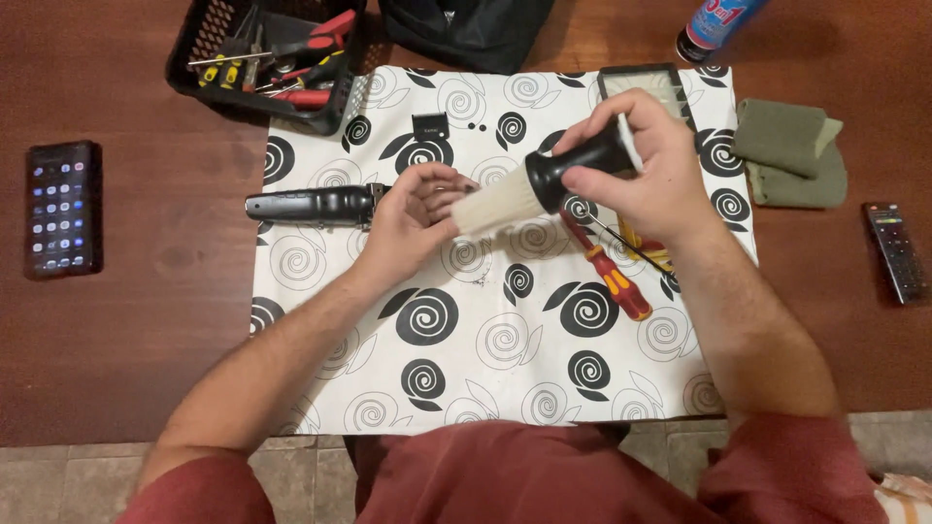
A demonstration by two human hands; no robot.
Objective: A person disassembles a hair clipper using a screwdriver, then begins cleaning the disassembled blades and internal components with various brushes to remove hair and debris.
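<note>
We see a white mat printed with black spirals (485, 340) spread over a dark wooden counter (146, 320), its near edge running along the counter's near edge just above our lap, and its lower half bare, which gives the widest open room in front of us. The far edge is crowded: a black basket of red- and yellow-handled tools (267, 58) overlaps the far left corner, a dark bag (466, 29) sits at the far middle, a spray can (714, 24) stands past the far right, and a black-framed rectangular screen (646, 87) lies on the mat beside it. To the left, well apart on bare wood, lies a smartphone (63, 209); to the right, folded green cloths (791, 155) lie just beside the mat's edge, with a remote control (895, 250) farther out. Our right hand (646, 170) is wrapped closed around the black handle of a pale-bristled duster brush (529, 189), held above the mat's middle; its long axis runs slantwise, handle toward the far right, bristles pointing near left. Our left hand (413, 218) is curled with the fingers drawn together at the bristle tips, and what it may pinch there we cannot tell. Behind that hand a black hair clipper (311, 206) lies with its long axis left to right. Under the right wrist lie a red and yellow screwdriver (607, 272) and other slim tools.
</note>
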